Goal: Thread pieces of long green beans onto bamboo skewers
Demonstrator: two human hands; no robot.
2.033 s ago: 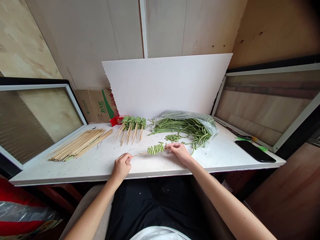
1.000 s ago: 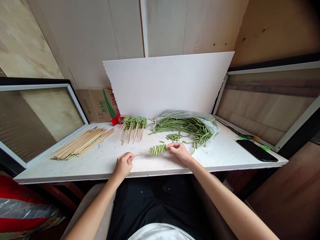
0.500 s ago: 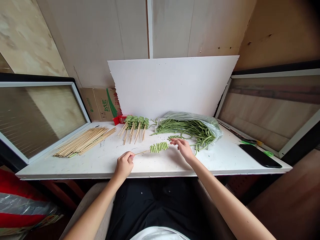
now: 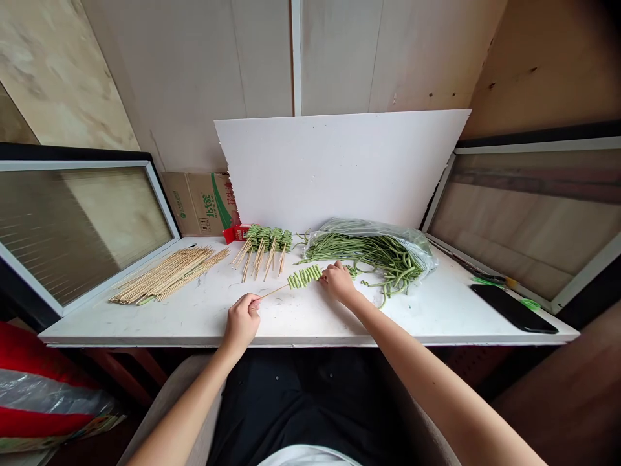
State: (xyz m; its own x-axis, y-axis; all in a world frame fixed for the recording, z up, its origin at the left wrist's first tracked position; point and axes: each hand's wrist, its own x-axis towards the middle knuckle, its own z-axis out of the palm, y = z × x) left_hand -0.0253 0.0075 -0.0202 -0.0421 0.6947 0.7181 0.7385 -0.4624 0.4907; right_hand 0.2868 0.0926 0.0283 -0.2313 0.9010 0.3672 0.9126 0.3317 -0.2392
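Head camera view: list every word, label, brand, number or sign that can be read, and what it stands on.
Cardboard box, green characters: apparently "北大荒"; the smaller print beneath is too small to read.
Same box, red characters at its right edge: probably "花生油", blurred.
Same box, small green mark on the left: unreadable.
Red packet: pale marks, too small to read.

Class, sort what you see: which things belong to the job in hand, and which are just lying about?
Likely part of the job:
held skewer with green pieces, in the left hand; right hand by its far end
bare skewers
loaded skewers
long beans

Seemingly just lying about:
black phone
cardboard box
red packet
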